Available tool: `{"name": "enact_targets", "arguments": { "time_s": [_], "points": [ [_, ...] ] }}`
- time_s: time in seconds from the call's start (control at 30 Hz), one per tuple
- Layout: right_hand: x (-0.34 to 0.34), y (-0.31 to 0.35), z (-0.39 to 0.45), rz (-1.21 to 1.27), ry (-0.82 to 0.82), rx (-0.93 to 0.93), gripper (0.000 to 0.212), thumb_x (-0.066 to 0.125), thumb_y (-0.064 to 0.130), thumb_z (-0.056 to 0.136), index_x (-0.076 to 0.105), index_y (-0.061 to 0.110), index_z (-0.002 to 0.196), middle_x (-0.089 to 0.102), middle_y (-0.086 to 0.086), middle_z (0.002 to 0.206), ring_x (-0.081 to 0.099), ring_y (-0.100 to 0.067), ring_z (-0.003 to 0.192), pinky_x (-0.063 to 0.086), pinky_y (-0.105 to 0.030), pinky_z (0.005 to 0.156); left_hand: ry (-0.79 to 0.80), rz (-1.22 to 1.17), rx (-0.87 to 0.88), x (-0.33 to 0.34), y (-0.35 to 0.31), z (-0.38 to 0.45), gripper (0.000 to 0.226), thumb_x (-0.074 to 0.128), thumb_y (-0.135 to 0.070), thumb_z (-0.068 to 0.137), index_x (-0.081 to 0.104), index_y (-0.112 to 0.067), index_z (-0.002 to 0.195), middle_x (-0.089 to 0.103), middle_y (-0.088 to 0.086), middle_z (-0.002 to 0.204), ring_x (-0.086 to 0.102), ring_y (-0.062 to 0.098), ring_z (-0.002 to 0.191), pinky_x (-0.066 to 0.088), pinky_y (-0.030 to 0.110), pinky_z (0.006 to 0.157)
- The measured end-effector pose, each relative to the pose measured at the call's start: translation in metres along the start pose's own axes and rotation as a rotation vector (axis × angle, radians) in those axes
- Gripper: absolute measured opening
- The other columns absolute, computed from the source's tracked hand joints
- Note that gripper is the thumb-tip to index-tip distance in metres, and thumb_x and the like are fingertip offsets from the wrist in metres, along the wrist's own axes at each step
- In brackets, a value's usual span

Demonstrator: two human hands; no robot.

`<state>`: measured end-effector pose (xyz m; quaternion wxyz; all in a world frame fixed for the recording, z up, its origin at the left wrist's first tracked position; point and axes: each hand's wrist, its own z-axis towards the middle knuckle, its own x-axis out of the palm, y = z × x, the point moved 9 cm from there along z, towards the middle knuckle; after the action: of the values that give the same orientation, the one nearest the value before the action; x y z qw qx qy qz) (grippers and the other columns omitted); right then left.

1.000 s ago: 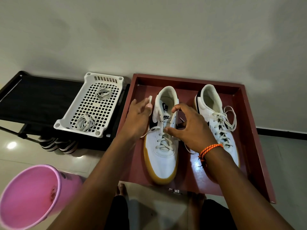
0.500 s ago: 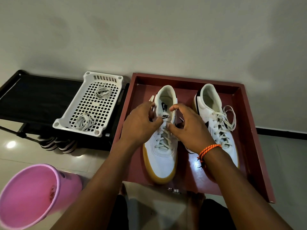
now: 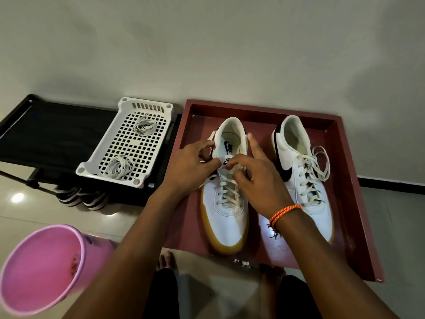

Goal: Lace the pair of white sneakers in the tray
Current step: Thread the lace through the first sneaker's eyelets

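Dark red tray (image 3: 351, 199) on the floor against the wall, holding 2 white sneakers side by side, toes toward the tray's near edge. Left sneaker (image 3: 230, 217) along the tray's left half, gum sole, laced partway up from the toe. Right sneaker (image 3: 305, 180) by the tray's right edge, laced to the top, loose loops spilling to its right.

Left hand (image 3: 190, 166) at the left sneaker's collar, fingers curled and pinching a lace end (image 3: 210, 140) that pokes out toward the tray's far-left corner. Right hand (image 3: 257, 178) over the tongue, thumb and forefinger pinched on the lace at the upper eyelets, remaining fingers stretched along the sneaker's right side. Orange braided band (image 3: 284, 214) on the right wrist.

Left of the tray, touching its left edge or nearly so: white perforated basket (image 3: 125, 143) resting on a black rack (image 3: 55, 130), with 2 coiled spare laces, 1 near its far end (image 3: 145, 126), 1 near its near end (image 3: 118, 166). Striped footwear (image 3: 80, 199) under the rack. Pink bucket (image 3: 43, 270) at bottom left, tipped toward the camera.
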<state>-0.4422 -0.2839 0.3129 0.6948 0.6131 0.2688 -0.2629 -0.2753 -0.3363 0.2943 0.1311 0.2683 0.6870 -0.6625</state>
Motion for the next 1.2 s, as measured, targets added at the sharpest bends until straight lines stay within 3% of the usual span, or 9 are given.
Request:
{"name": "enact_targets", "arguments": {
  "time_s": [0.07, 0.1, 0.27, 0.47, 0.6, 0.7, 0.83, 1.0, 1.2],
  "points": [
    [0.007, 0.006, 0.000, -0.152, -0.028, -0.074, 0.018, 0.063, 0.017, 0.096, 0.074, 0.029, 0.104, 0.014, 0.000, 0.176, 0.040, -0.026, 0.150, 0.044, -0.048, 0.112, 0.004, -0.011, 0.003, 0.001, 0.002, 0.001, 0.048, 0.081, -0.040, 0.091, 0.068, -0.029, 0.137, 0.076, -0.004, 0.084, 0.075, 0.013, 0.081, 0.062, 0.047, 0.086],
    [0.009, 0.009, -0.001, -0.216, -0.027, -0.091, 0.017, 0.063, 0.019, 0.096, 0.074, 0.029, 0.105, 0.008, 0.002, 0.176, 0.021, -0.029, 0.159, 0.036, -0.055, 0.119, 0.010, -0.006, 0.002, 0.002, 0.003, 0.001, 0.049, 0.081, -0.043, 0.091, 0.068, -0.030, 0.137, 0.076, -0.003, 0.081, 0.075, 0.013, 0.080, 0.062, 0.048, 0.084],
    [0.021, 0.017, -0.006, -0.365, 0.025, -0.091, 0.019, 0.056, 0.030, 0.098, 0.074, 0.032, 0.101, -0.006, 0.014, 0.175, -0.009, -0.021, 0.162, 0.022, -0.061, 0.119, 0.093, -0.113, -0.056, 0.009, 0.010, 0.000, 0.059, 0.076, -0.053, 0.087, 0.064, -0.032, 0.140, 0.081, 0.000, 0.080, 0.080, 0.016, 0.079, 0.063, 0.051, 0.088],
    [0.017, 0.018, -0.003, -0.271, 0.022, -0.038, 0.010, 0.069, 0.027, 0.091, 0.073, 0.031, 0.082, 0.006, 0.022, 0.173, 0.006, -0.017, 0.160, 0.021, -0.051, 0.111, 0.125, -0.232, -0.101, 0.013, 0.011, 0.000, 0.047, 0.079, -0.038, 0.093, 0.064, -0.027, 0.136, 0.082, 0.004, 0.088, 0.081, 0.024, 0.077, 0.064, 0.052, 0.087],
    [0.010, 0.022, -0.003, -0.279, -0.014, -0.060, 0.007, 0.071, 0.030, 0.084, 0.073, 0.031, 0.078, 0.023, 0.021, 0.167, 0.022, -0.017, 0.147, 0.023, -0.045, 0.104, 0.151, -0.317, -0.128, 0.012, 0.003, -0.004, 0.039, 0.076, -0.023, 0.099, 0.062, -0.023, 0.135, 0.081, 0.009, 0.086, 0.080, 0.027, 0.075, 0.065, 0.037, 0.070],
    [-0.005, 0.026, -0.001, -0.249, -0.122, -0.067, 0.009, 0.071, 0.033, 0.077, 0.068, 0.029, 0.069, 0.044, 0.019, 0.151, 0.038, -0.019, 0.129, 0.029, -0.044, 0.097, 0.156, -0.316, -0.134, 0.011, 0.003, -0.005, 0.040, 0.075, -0.021, 0.100, 0.062, -0.022, 0.137, 0.081, 0.008, 0.086, 0.080, 0.025, 0.073, 0.060, 0.030, 0.063],
    [-0.035, 0.021, -0.001, -0.217, -0.318, -0.013, 0.017, 0.072, 0.024, 0.079, 0.063, 0.023, 0.064, 0.054, 0.011, 0.123, 0.048, -0.022, 0.108, 0.032, -0.042, 0.087, 0.165, -0.371, -0.149, 0.012, 0.006, -0.005, 0.039, 0.074, -0.018, 0.100, 0.061, -0.022, 0.137, 0.081, 0.011, 0.087, 0.080, 0.034, 0.074, 0.066, 0.041, 0.070],
    [-0.032, 0.029, -0.004, -0.189, -0.283, -0.090, 0.012, 0.064, 0.024, 0.087, 0.075, 0.030, 0.090, 0.048, 0.006, 0.148, 0.044, -0.022, 0.132, 0.031, -0.043, 0.101, 0.148, -0.337, -0.133, 0.012, 0.007, -0.003, 0.039, 0.075, -0.020, 0.099, 0.062, -0.022, 0.136, 0.082, 0.009, 0.086, 0.080, 0.030, 0.075, 0.065, 0.040, 0.075],
    [0.011, 0.031, -0.009, -0.370, -0.028, -0.124, 0.013, 0.062, 0.031, 0.095, 0.072, 0.032, 0.088, 0.020, 0.012, 0.171, 0.016, -0.019, 0.156, 0.027, -0.055, 0.108, 0.168, -0.394, -0.120, 0.012, 0.000, -0.006, 0.031, 0.076, -0.018, 0.099, 0.064, -0.030, 0.125, 0.081, 0.011, 0.087, 0.079, 0.028, 0.072, 0.063, 0.033, 0.066]
  ]
}}
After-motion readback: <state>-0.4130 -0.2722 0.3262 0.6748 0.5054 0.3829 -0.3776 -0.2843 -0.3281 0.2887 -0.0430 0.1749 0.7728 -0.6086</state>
